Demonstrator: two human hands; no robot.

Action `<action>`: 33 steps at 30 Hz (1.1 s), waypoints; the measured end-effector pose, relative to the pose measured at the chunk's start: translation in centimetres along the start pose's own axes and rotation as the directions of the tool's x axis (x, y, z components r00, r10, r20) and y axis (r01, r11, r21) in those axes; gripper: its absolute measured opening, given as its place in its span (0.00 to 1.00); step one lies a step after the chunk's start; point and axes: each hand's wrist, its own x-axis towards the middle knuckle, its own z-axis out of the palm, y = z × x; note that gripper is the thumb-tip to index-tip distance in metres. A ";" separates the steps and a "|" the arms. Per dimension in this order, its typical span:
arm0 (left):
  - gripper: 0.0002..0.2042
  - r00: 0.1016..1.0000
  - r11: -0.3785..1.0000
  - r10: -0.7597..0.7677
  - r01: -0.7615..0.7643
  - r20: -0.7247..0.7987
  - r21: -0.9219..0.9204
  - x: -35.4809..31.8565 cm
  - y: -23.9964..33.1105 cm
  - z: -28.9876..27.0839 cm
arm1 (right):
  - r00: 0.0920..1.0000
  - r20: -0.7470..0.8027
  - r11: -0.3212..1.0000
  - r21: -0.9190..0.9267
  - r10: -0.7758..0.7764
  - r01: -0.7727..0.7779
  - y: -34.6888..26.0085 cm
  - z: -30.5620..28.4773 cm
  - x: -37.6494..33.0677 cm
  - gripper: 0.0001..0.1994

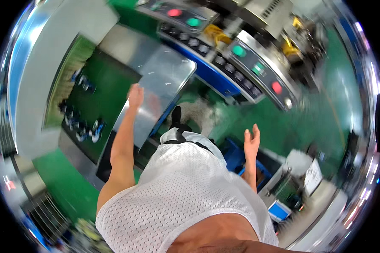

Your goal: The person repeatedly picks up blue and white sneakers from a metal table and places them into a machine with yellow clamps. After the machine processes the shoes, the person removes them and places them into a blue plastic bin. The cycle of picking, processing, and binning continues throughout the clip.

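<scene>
My left hand (135, 97) hangs over a shiny metal table (166, 69) on my left. It is blurred, so I cannot make out how its fingers lie, and no object shows in it. To my right, my right hand (252, 142) is held in the air with thumb and fingers apart, holding nothing. Below it stands a blue crate (232, 156), partly hidden by my arm.
Ahead is a machine with control panels (257, 67) bearing red and green buttons and a row of dark knobs. Several blue-and-dark parts (88, 128) lie on a green surface at left. A boxy unit with a small blue screen (279, 210) stands at lower right.
</scene>
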 end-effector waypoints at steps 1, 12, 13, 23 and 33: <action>0.14 0.985 0.990 -0.138 0.137 -0.103 -0.026 -1.0 -4.6 -4.7 | 0.995 0.095 0.997 -0.078 0.002 0.005 -0.3 1.6 1.1 0.29; 0.34 0.504 0.642 -0.701 0.755 -0.504 -0.137 -21.1 -24.4 -13.6 | 0.834 0.486 0.633 -0.738 0.260 0.233 -3.7 13.3 7.2 0.29; 0.34 0.560 0.712 -0.651 0.684 -0.513 -0.156 -19.6 -26.1 -12.7 | 0.827 0.493 0.603 -0.756 0.271 0.253 -4.0 14.1 7.8 0.29; 0.11 0.807 0.844 -0.509 0.536 -0.300 0.010 -8.8 -20.3 -16.9 | 0.425 0.879 0.789 -0.413 0.215 0.455 -17.1 38.2 6.8 0.31; 0.09 0.962 0.884 0.268 -0.227 0.047 -0.408 9.6 13.5 -13.0 | 0.404 0.765 0.618 -0.011 -0.501 0.786 -22.8 35.8 7.7 0.35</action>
